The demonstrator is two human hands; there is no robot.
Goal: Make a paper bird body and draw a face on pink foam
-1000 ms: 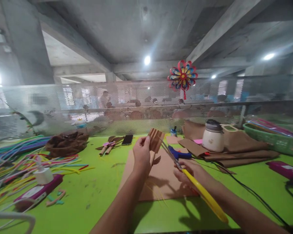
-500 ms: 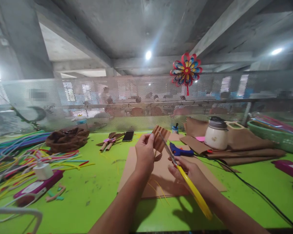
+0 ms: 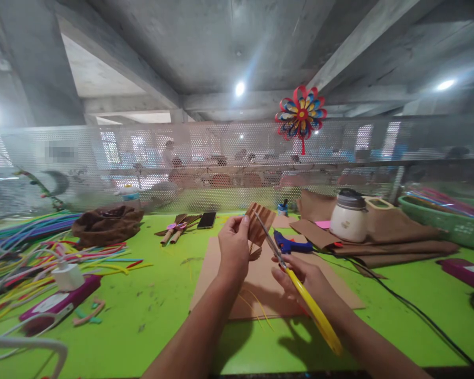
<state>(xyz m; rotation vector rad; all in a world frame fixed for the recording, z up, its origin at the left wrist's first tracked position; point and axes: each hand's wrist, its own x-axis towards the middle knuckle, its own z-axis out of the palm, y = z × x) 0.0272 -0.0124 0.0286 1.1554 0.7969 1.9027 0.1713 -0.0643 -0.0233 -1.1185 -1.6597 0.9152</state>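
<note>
Far to the left of the grips, smooth, slender strands (image 3: pixel 27 231) in many colours are heaped, too tangled to be counted, near one soft, crumpled brown bundle (image 3: pixel 106 226). Nearer the left grip (image 3: pixel 233 245), two rolled brown pieces (image 3: pixel 174 234) and one flat black phone (image 3: pixel 207 220) are laid on the green tabletop (image 3: pixel 150 310). One ridged, striped brown piece (image 3: pixel 256 229) is pinched by the left grip between thumb and fingers, above a smooth tan board (image 3: pixel 211 268). One pair of scissors (image 3: pixel 316 313), metal-bladed and yellow-handled, is grasped by the right grip (image 3: pixel 310 276), its blades crossing in front of the striped piece. One blue glue gun (image 3: pixel 292 243) is set just beyond the right grip; farther right are seen one rounded cream jar (image 3: pixel 347 218), folded brown sheets (image 3: pixel 411 234) and one green basket (image 3: pixel 454 223).
</note>
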